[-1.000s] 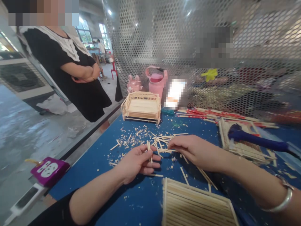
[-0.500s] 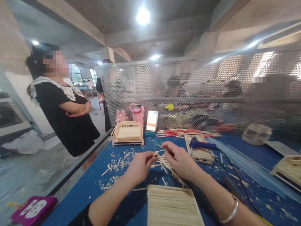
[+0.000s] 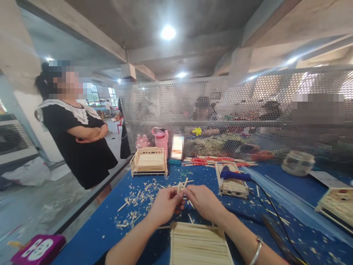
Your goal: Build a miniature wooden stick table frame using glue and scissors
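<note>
Both my hands meet over the blue tabletop, closed on short thin wooden sticks. My left hand (image 3: 165, 204) pinches several sticks (image 3: 179, 187) whose ends point up. My right hand (image 3: 206, 201) touches the same bunch, its thumb and fingers closed on a stick (image 3: 186, 182) that leans to the right. Just below the hands lies a flat panel (image 3: 199, 243) of pale sticks laid side by side. Cut scraps (image 3: 140, 197) are scattered left of my hands. A blue glue gun (image 3: 234, 174) rests on a small stick frame (image 3: 233, 186) to the right.
A small stick-built bed (image 3: 149, 165) stands at the back left, before a pink bottle (image 3: 161, 141). Red-wrapped sticks (image 3: 206, 160) lie along the perforated screen (image 3: 165, 103). A clear jar (image 3: 298, 163) stands at the right. A person (image 3: 78, 140) with folded arms stands at the left.
My hands have come together and sit slightly lower in view. The sticks that lay spread beneath them are now gathered upright between my fingers.
</note>
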The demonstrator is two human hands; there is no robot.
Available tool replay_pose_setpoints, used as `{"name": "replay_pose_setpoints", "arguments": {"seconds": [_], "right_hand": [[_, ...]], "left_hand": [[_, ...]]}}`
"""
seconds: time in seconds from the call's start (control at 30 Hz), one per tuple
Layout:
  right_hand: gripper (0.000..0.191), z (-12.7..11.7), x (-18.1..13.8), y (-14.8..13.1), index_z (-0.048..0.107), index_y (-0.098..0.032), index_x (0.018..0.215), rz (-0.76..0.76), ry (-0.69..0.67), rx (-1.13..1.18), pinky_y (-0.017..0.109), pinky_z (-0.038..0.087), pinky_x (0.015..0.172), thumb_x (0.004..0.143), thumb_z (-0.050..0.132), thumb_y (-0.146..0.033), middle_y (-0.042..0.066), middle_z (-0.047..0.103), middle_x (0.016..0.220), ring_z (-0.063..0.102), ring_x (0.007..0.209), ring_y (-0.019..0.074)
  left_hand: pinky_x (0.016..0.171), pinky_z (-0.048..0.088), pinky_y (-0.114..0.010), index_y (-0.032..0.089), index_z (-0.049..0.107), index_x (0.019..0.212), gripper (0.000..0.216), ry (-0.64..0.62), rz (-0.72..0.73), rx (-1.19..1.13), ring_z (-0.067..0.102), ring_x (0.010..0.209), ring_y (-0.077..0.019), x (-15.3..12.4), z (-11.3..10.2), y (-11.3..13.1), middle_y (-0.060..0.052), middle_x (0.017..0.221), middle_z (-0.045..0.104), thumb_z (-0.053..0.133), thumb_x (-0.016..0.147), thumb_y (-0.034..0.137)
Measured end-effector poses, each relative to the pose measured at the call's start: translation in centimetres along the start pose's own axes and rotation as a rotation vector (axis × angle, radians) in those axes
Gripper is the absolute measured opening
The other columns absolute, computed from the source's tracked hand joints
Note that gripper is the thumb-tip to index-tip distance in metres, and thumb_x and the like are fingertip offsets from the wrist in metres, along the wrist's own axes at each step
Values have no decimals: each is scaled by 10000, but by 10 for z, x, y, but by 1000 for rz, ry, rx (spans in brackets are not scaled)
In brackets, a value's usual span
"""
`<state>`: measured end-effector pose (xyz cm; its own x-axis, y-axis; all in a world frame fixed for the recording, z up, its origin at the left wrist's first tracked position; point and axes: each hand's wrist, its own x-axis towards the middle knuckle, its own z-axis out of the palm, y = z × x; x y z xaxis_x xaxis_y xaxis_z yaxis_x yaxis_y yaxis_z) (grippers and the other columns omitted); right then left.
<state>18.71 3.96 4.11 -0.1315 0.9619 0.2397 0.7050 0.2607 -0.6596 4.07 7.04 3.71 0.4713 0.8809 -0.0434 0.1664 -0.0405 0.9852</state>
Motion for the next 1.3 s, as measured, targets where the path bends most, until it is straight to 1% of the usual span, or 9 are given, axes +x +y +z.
{"name": "replay_pose_setpoints", "arguments": {"seconds": [0.1,0.2,0.33,0.43,0.53,0.63,0.87,1.03,1.3], "right_hand": [[340,-8,-1,7,603,-165,701,61,48,-110,375,407,685,874,334,-279,112,652,704,590,712,241],[300,-17,1,19,586,-95,1025,128,112,-132,440,394,781,802,388,-128,201,633,959,576,916,290],[589,-18,4,23,399,-104,1290,131,173,-45,423,341,926,707,474,-75,193,465,1267,446,1147,260],[376,-11,4,14,525,-149,1158,89,87,122,340,460,742,809,433,-255,65,631,881,586,815,189],[270,-3,3,5,603,-167,901,58,5,295,268,458,572,810,435,-359,-17,573,606,541,570,132],[224,1,1,1,560,-178,722,42,-10,418,252,440,556,763,489,-387,-28,551,578,511,537,110],[267,3,-2,-1,514,-195,750,58,23,575,254,421,555,698,549,-455,-51,531,582,497,523,99],[299,5,-2,-2,551,-177,707,115,-19,630,256,407,522,684,561,-475,-5,612,603,516,510,106],[192,10,-2,-4,618,-178,638,117,23,653,267,436,632,618,638,-368,-17,620,614,543,589,112]], "left_hand": [[462,388,-199,143,551,659,406,52,-54,-47,547,525,-105,-2,-5,0,4,616,604,658,615,533],[479,405,-180,130,567,681,379,106,-122,-147,568,558,-91,-7,-13,4,-20,684,635,687,616,483],[472,402,-161,121,576,699,376,81,-162,-230,565,541,-71,-13,-16,4,-24,694,640,720,593,452],[454,393,-165,122,575,693,391,12,-146,-194,552,511,-69,-15,-13,0,-19,670,637,719,584,469],[453,395,-172,129,586,697,389,-41,-117,-130,553,508,-77,-15,-10,-4,-10,650,631,705,594,484],[465,407,-178,131,607,712,387,-84,-73,-79,551,515,-80,-15,-11,-7,-9,652,628,680,621,500],[481,424,-182,134,638,712,334,-89,-35,-11,567,551,-91,-16,-11,-6,-27,691,649,657,675,466],[508,417,-147,150,667,838,329,-123,-118,-111,629,666,-93,-16,-15,1,-69,887,684,609,739,458],[473,421,-172,139,627,778,377,-223,-183,-85,628,570,-98,-16,-21,-3,-39,797,657,686,642,486]]}}
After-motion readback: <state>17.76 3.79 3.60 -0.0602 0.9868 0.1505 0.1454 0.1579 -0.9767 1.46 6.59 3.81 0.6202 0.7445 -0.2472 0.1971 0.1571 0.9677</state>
